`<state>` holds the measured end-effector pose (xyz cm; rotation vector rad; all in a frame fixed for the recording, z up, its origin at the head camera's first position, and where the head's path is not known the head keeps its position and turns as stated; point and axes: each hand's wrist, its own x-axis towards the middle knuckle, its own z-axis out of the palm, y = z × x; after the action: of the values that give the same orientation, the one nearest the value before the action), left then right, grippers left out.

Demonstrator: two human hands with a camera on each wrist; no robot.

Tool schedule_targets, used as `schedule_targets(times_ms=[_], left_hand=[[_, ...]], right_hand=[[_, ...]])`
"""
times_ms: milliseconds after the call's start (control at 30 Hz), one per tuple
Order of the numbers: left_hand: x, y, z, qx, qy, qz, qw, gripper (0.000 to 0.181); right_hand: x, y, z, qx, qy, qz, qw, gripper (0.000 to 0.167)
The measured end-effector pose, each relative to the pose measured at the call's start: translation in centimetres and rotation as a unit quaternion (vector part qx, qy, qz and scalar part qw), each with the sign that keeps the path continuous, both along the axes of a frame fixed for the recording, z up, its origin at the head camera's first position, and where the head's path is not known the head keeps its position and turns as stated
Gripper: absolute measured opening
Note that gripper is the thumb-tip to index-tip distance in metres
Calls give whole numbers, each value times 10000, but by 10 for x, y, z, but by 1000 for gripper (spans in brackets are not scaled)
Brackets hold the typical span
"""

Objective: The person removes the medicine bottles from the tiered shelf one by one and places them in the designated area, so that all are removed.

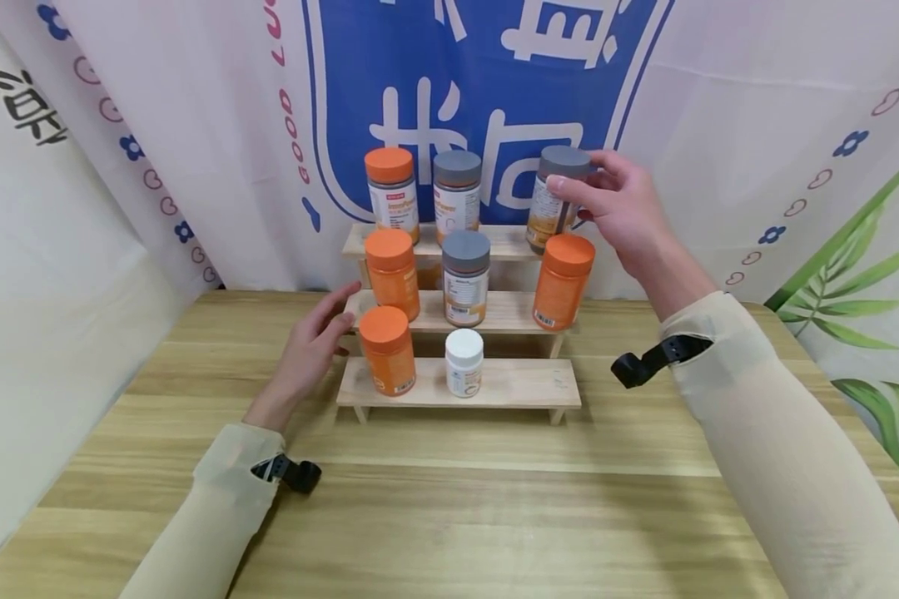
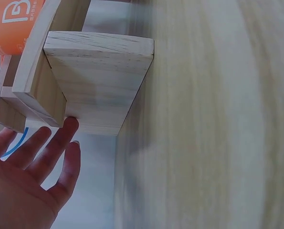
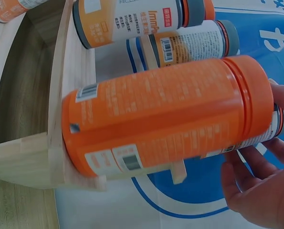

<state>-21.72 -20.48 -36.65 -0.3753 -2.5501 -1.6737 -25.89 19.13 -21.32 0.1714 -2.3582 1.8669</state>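
Note:
At the right end of the top shelf, my right hand [image 1: 620, 206] grips a grey-lidded supplement bottle [image 1: 551, 212], thumb across its front and fingers round the far side. In the right wrist view an orange bottle [image 3: 156, 114] largely hides that grip. My left hand [image 1: 309, 353] is at the left side of the three-tier wooden stand [image 1: 502, 309], fingers extended and nothing held. Seen from the left wrist, the fingertips [image 2: 71, 123] are close to the wooden end panel [image 2: 96, 81]; contact is hard to tell.
Beside the gripped bottle stand an orange-lidded bottle [image 1: 391, 200] and a grey-lidded one [image 1: 457, 195]. The middle shelf bears another grey-lidded bottle [image 1: 466, 279] between two orange ones. Below are an orange bottle [image 1: 386, 353] and a small white bottle [image 1: 464, 363]. A printed curtain [image 1: 225, 108] hangs behind the table [image 1: 449, 516].

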Motion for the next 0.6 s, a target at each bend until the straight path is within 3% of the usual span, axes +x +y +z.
schedule_targets(times_ms=[600], left_hand=[[1, 1, 2, -32, -71, 78, 9999, 51]], right_hand=[[20, 41, -13, -1275, 362, -223, 9909, 46]])
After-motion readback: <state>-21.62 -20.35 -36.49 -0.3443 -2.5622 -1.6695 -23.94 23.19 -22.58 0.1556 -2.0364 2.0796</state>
